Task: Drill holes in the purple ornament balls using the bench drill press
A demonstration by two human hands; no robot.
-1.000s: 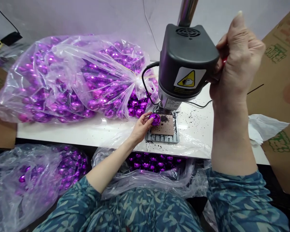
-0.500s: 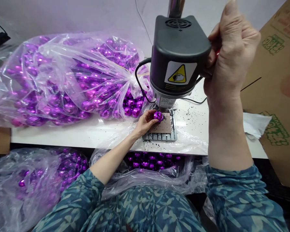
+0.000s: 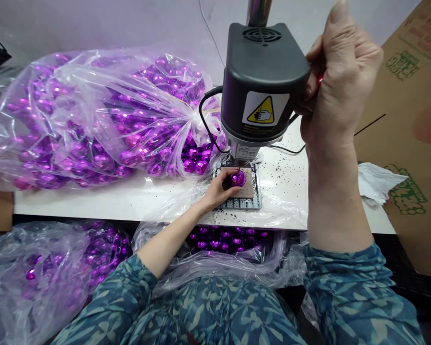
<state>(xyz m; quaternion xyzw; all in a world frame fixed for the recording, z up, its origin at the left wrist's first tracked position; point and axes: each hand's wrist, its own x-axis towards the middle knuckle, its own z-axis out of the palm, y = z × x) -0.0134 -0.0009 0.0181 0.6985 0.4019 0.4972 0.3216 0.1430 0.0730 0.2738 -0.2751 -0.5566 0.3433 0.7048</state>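
Under the black machine head (image 3: 267, 62), near the middle of the white tabletop (image 3: 93, 203), sits a shiny purple faceted ball (image 3: 238, 178), clamped between the thumb and fingers of the left hand (image 3: 218, 189). Its outline is round, so no long axis can be read from it, and which way it is turned cannot be told. It stands over a flat brown board (image 3: 246, 190) that lies on a slotted grey metal base (image 3: 256, 201); whether ball and board touch is unclear. The machine head hangs from an upright steel column (image 3: 259, 12), its nose pointing down toward the ball.

The right hand (image 3: 339, 86), thumb upward, is curled tight around a red handle (image 3: 320, 77), mostly hidden, at the head's right side. Dark crumbs (image 3: 283, 165) are scattered to the right of the base. On the left, a tied clear plastic bag (image 3: 129, 124) packed with similar purple balls lies lengthwise from left to right, its gathered neck toward the machine. Crumpled white paper (image 3: 377, 182) rests at the right, beside a brown cardboard box (image 3: 416, 143).
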